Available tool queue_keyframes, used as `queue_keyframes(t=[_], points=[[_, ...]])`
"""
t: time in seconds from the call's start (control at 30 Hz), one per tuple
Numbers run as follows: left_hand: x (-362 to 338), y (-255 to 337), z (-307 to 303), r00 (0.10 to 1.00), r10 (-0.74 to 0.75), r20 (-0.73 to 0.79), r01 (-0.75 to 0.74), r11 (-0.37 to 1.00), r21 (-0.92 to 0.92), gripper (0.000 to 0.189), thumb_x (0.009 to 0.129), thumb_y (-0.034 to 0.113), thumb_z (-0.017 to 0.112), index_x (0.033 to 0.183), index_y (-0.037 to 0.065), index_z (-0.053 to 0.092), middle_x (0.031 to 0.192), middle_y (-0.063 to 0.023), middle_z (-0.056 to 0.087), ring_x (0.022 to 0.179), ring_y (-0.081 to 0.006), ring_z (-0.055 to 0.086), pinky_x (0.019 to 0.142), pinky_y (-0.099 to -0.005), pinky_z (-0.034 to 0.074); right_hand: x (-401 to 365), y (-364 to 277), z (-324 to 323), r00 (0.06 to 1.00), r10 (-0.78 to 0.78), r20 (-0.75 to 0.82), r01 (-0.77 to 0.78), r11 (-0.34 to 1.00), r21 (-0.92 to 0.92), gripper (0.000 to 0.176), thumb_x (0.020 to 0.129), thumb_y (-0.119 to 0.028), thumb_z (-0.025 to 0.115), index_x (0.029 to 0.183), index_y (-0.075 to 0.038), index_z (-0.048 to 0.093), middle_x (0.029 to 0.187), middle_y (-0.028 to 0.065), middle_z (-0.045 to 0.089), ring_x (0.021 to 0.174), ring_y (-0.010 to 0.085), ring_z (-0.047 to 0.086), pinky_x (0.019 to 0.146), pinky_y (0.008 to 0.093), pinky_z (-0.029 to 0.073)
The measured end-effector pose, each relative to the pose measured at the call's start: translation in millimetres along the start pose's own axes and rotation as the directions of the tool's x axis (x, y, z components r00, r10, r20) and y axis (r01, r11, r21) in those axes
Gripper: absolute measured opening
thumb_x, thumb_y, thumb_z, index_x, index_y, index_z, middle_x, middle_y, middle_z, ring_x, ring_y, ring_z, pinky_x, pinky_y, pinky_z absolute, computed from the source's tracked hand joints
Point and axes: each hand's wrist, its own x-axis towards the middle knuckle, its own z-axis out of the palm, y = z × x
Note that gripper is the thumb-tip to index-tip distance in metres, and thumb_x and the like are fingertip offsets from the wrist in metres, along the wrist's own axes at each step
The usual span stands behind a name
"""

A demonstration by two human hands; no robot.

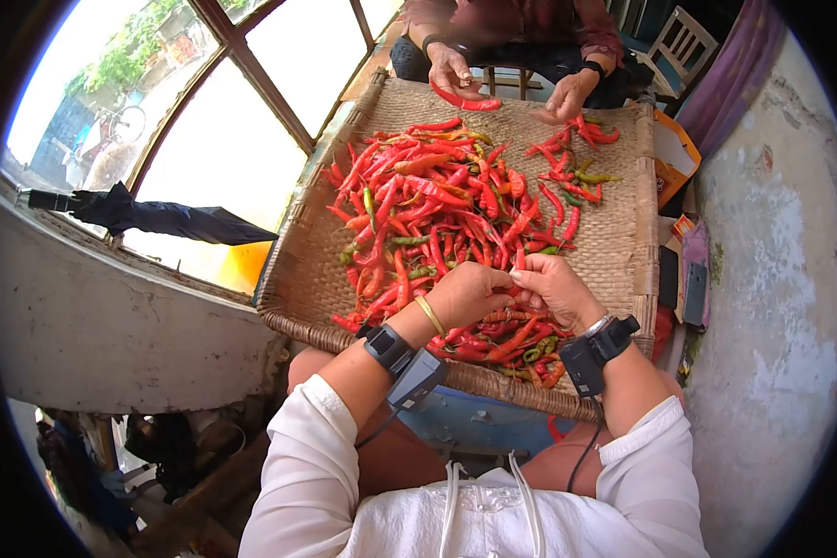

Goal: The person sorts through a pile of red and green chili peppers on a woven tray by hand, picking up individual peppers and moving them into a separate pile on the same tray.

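A large heap of red peppers (437, 200), with some green ones mixed in, lies on a woven tray (623, 270). Over the near part of the heap my left hand (465, 293) and my right hand (553, 288) meet, fingers pinched together. A red pepper (520, 258) sticks up from my right hand's fingertips. My left fingers are closed at its lower end; what exactly they pinch is too small to make out. More peppers (511, 344) lie below my hands, near the tray's front edge.
Across the tray a co-worker (521, 23) holds a long red pepper (465, 100) in one hand; the other hand is over a smaller pile at the back right. A folded umbrella (158, 216) rests by the window at left. A wall (772, 279) stands at right.
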Motion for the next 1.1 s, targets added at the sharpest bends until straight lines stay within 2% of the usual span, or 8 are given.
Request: queue_keyframes(t=[0.1,0.17,0.23,0.37,0.47,0.7,0.83,1.1], points=[[1.5,-2.2,-8.5,0.995,0.083,-0.051,-0.083,0.997,-0.004,0.018,0.076,0.019,0.061,0.086,0.004,0.061,0.073,-0.0151,0.060,0.068,-0.0316,0.059,0.061,-0.0379,0.046,-7.8,-17.1,-7.0,1.000,-0.010,0.007,0.010,0.996,-0.086,0.011,0.083,-0.017,0.057,0.080,-0.007,0.055,0.058,-0.0026,0.052,0.043,0.0015,0.043,0.038,0.0154,0.034],[4.5,-5.6,-29.2,0.975,0.032,-0.222,0.017,0.977,0.215,0.019,0.077,0.021,0.059,0.086,0.005,0.061,0.084,-0.0114,0.060,0.078,-0.0291,0.058,0.069,-0.0374,0.047,-7.3,-20.9,-17.8,1.000,-0.021,0.014,0.023,0.979,-0.201,0.012,0.084,-0.017,0.056,0.079,-0.007,0.054,0.058,-0.0017,0.053,0.043,0.0019,0.044,0.039,0.0160,0.035],[3.7,-19.6,-52.1,0.894,0.162,-0.419,0.085,0.855,0.512,0.024,0.072,0.015,0.063,0.094,0.006,0.059,0.097,-0.0084,0.056,0.091,-0.0283,0.053,0.076,-0.0362,0.045,-8.6,-26.0,-25.4,0.980,-0.154,-0.127,0.161,0.985,0.055,0.012,0.085,-0.019,0.056,0.080,-0.007,0.054,0.059,-0.0009,0.054,0.044,0.0036,0.046,0.040,0.0176,0.038],[2.0,-46.3,-82.5,0.803,0.031,-0.595,0.345,0.789,0.508,0.050,0.066,0.022,0.071,0.110,0.007,0.052,0.116,-0.0121,0.048,0.108,-0.0332,0.043,0.091,-0.0402,0.038,-3.7,-26.8,-35.5,0.828,-0.145,-0.542,0.440,0.767,0.467,0.017,0.086,-0.024,0.054,0.093,-0.008,0.052,0.073,0.0032,0.060,0.053,0.0073,0.054,0.041,0.0190,0.040],[3.8,-63.2,-92.5,0.752,-0.078,-0.654,0.514,0.690,0.509,0.067,0.066,0.037,0.071,0.121,0.009,0.045,0.126,-0.0161,0.041,0.114,-0.0368,0.038,0.095,-0.0416,0.036,-3.0,-18.0,-37.2,0.880,-0.078,-0.469,0.342,0.790,0.510,0.024,0.086,-0.024,0.054,0.102,-0.007,0.050,0.078,0.0050,0.061,0.057,0.0086,0.057,0.043,0.0192,0.041],[17.0,-108.8,-131.8,0.694,-0.465,-0.550,0.686,0.659,0.309,0.091,0.061,0.065,0.062,0.131,0.015,0.036,0.131,-0.0198,0.034,0.119,-0.0413,0.034,0.097,-0.0457,0.033,-4.1,-13.7,-28.1,0.932,-0.127,-0.339,0.280,0.845,0.455,0.025,0.087,-0.017,0.050,0.109,-0.004,0.048,0.077,0.0050,0.060,0.058,0.0075,0.056,0.045,0.0185,0.042],[12.6,-134.6,-120.8,0.825,-0.368,-0.429,0.511,0.810,0.287,0.090,0.058,0.067,0.064,0.131,0.020,0.039,0.136,-0.0199,0.026,0.120,-0.0456,0.029,0.099,-0.0468,0.030,-1.2,-15.5,-27.0,0.948,-0.137,-0.286,0.253,0.871,0.422,0.024,0.087,-0.017,0.050,0.108,-0.004,0.049,0.076,0.0041,0.060,0.058,0.0060,0.055,0.045,0.0175,0.042],[-3.7,-87.3,-81.6,0.913,-0.249,-0.323,0.388,0.773,0.502,0.065,0.062,0.023,0.069,0.123,0.020,0.046,0.128,-0.0161,0.035,0.109,-0.0419,0.039,0.092,-0.0442,0.038,2.2,-8.2,-25.7,0.966,-0.153,-0.207,0.216,0.919,0.330,0.023,0.087,-0.019,0.050,0.105,-0.005,0.050,0.075,0.0024,0.059,0.057,0.0050,0.055,0.045,0.0163,0.042]])
